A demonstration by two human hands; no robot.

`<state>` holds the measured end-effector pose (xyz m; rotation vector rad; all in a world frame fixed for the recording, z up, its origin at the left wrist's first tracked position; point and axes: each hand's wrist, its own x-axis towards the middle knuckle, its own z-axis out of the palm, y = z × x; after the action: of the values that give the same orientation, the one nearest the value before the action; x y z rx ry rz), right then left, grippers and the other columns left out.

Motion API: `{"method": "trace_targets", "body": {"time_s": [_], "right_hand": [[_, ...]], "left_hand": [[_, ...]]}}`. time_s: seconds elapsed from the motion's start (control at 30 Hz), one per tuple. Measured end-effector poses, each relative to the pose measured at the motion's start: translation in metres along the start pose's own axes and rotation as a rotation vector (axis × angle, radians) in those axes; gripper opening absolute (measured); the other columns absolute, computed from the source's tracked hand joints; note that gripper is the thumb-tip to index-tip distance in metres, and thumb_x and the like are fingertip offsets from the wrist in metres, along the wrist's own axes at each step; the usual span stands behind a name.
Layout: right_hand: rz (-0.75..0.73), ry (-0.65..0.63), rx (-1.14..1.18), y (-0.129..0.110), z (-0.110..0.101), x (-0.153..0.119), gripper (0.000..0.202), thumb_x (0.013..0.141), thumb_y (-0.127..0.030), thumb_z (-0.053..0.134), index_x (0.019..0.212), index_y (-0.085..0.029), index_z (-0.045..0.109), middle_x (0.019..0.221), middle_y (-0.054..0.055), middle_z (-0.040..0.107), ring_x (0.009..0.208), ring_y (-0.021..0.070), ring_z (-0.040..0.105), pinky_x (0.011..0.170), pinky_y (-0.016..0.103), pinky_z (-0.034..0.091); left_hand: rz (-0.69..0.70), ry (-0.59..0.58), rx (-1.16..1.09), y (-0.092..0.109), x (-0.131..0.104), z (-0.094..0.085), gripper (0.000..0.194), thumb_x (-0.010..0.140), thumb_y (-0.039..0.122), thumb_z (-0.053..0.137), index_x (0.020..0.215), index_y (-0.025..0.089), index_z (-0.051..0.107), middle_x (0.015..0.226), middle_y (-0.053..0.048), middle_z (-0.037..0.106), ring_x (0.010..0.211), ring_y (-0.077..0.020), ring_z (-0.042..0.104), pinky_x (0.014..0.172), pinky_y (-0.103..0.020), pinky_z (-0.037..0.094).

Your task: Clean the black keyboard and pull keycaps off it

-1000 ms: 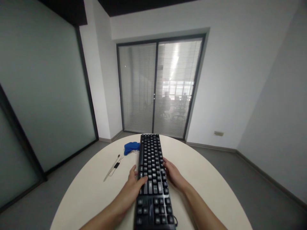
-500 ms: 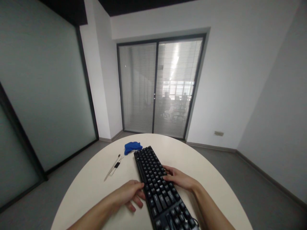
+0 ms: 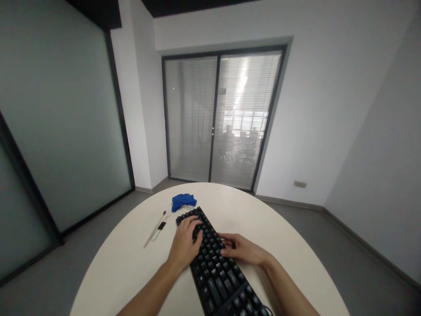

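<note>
A black keyboard [image 3: 213, 265] lies slantwise across the table, its near end running out of the bottom of the view. My left hand [image 3: 185, 241] rests over the keys toward the far end, fingers bent and the thumb apart from them. On the right long edge, my right hand [image 3: 241, 249] grips the keyboard, thumb on top; its other fingers are partly hidden at the edge. Beyond the far end sits a crumpled blue cloth [image 3: 183, 201]. Left of the keyboard lie a thin brush with a dark tip [image 3: 154, 230] and a wire-like tool with a black middle [image 3: 161, 226].
The round cream table [image 3: 121, 267] has a curved edge on both sides. A cable [image 3: 268, 309] loops by the keyboard's near right corner. Behind the table stand a glazed partition with blinds [image 3: 192, 123] and white walls; frosted glass panels [image 3: 66, 118] are at left.
My left hand has gone from the keyboard's left edge forward onto the keys near its far end. That far end has shifted slightly left and nearer. My right hand keeps its hold.
</note>
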<state>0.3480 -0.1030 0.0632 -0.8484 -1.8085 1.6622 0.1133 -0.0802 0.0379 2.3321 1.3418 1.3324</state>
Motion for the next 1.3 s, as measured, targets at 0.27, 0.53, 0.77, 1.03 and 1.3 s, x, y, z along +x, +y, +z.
{"method": "trace_targets", "body": {"time_s": [0.27, 0.53, 0.77, 1.03, 1.3], "right_hand": [[0.027, 0.068, -0.222, -0.008, 0.012, 0.008, 0.057, 0.080, -0.044, 0.070, 0.132, -0.026, 0.059, 0.109, 0.000, 0.072, 0.086, 0.0227, 0.066, 0.079, 0.035, 0.053], [0.149, 0.141, -0.590, -0.035, 0.039, 0.015, 0.060, 0.084, -0.051, 0.059, 0.137, -0.025, 0.055, 0.123, 0.004, 0.067, 0.097, 0.0288, 0.066, 0.086, 0.039, 0.050], [0.474, 0.431, -0.879, -0.024, 0.121, 0.014, 0.126, 0.049, -0.067, 0.079, 0.154, -0.033, 0.018, 0.161, 0.010, 0.014, 0.134, 0.0517, 0.033, 0.103, 0.062, 0.033], [0.595, 0.270, -1.097, -0.041, 0.142, 0.009, 0.129, 0.052, -0.041, 0.077, 0.155, -0.027, -0.001, 0.162, 0.010, -0.003, 0.137, 0.0535, 0.019, 0.103, 0.071, 0.024], [0.386, -0.055, -1.112, -0.044, 0.062, -0.002, 0.139, 0.044, -0.047, 0.083, 0.155, -0.019, 0.004, 0.162, 0.016, -0.001, 0.145, 0.0440, 0.006, 0.117, 0.057, 0.012]], "left_hand": [[0.004, -0.130, -0.002, -0.029, -0.011, 0.003, 0.033, 0.091, 0.023, 0.048, 0.122, 0.021, 0.058, 0.135, -0.010, 0.054, 0.128, -0.0273, 0.046, 0.112, -0.053, 0.033], [-0.036, -0.101, -0.003, -0.043, -0.014, -0.001, 0.031, 0.089, 0.020, 0.048, 0.119, 0.019, 0.059, 0.129, -0.009, 0.058, 0.123, -0.0259, 0.049, 0.110, -0.048, 0.036], [-0.023, -0.094, -0.024, -0.045, -0.014, -0.008, 0.030, 0.091, 0.022, 0.048, 0.118, 0.020, 0.059, 0.126, -0.009, 0.059, 0.122, -0.0258, 0.050, 0.109, -0.048, 0.036], [0.024, -0.074, -0.013, -0.043, -0.016, -0.012, 0.029, 0.092, 0.025, 0.049, 0.120, 0.022, 0.057, 0.126, -0.007, 0.060, 0.122, -0.0245, 0.051, 0.106, -0.048, 0.039], [0.058, -0.032, 0.108, -0.033, -0.018, -0.023, 0.031, 0.090, 0.028, 0.051, 0.119, 0.021, 0.059, 0.125, -0.008, 0.062, 0.120, -0.0272, 0.052, 0.108, -0.050, 0.037]]}}
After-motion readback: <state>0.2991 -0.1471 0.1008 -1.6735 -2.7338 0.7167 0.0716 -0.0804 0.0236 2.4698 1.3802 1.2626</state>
